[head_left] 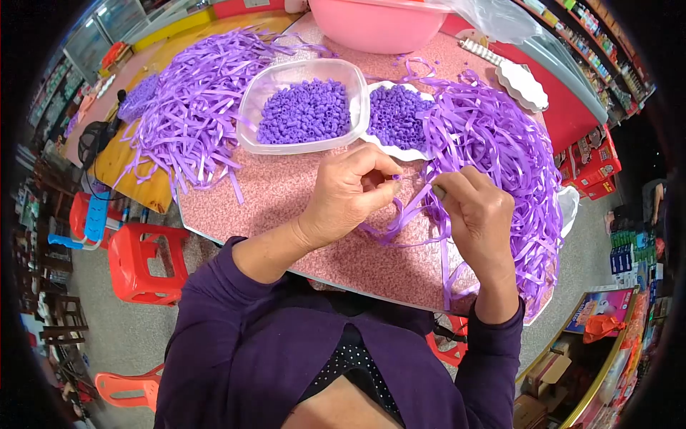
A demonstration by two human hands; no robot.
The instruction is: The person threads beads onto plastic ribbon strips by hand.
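Observation:
My left hand [350, 189] pinches a small purple bead [396, 176] between thumb and forefinger, above the pink speckled table [300, 222]. To its right, my right hand [475, 214] has its fingers closed on a purple ribbon [437, 191] near the big ribbon pile. Just behind my hands stands a clear plastic tub [246, 118] of purple tube beads [307, 111]. Beside the tub, a white scalloped plate [400, 153] holds more purple beads [397, 118]. The loose heap of ribbons [507, 164] spreads along the table's right side, and some strands hang over the edge.
Another ribbon heap [193, 100] lies at the left. A pink basin [379, 25] stands at the back, with a white scalloped dish [522, 84] to its right. Red stools [146, 264] and a blue power strip [96, 216] are at the left.

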